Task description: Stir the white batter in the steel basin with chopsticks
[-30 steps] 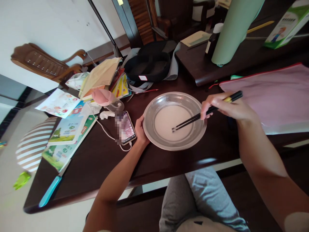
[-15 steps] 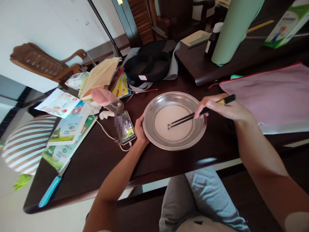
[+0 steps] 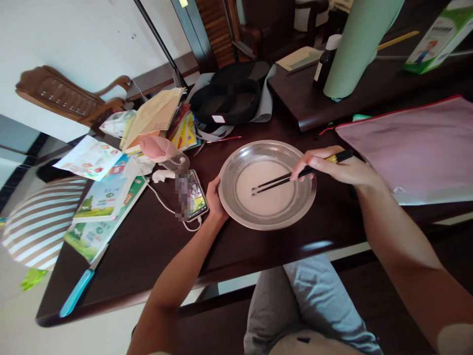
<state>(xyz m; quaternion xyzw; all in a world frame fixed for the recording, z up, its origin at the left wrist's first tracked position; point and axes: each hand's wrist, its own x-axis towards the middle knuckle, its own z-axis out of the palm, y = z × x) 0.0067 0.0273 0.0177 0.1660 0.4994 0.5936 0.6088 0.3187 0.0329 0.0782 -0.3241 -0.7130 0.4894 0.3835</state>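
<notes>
A round metal plate (image 3: 236,212) sits on the dark wooden table and holds a thin white liquid (image 3: 271,195). My left hand (image 3: 215,200) grips the plate's left rim. My right hand (image 3: 334,166) is closed around a pair of black chopsticks (image 3: 275,181), whose tips rest in the liquid near the plate's middle.
A phone (image 3: 192,195) on a white cable lies just left of the plate. Books and papers (image 3: 105,197) clutter the table's left side, with a black bag (image 3: 231,96) behind. A pink mesh pouch (image 3: 414,143) lies at right. A green cylinder (image 3: 356,47) stands on a raised shelf.
My right hand has moved left with the chopsticks, whose tips slid up and leftward across the liquid. My left hand has stayed on the rim.
</notes>
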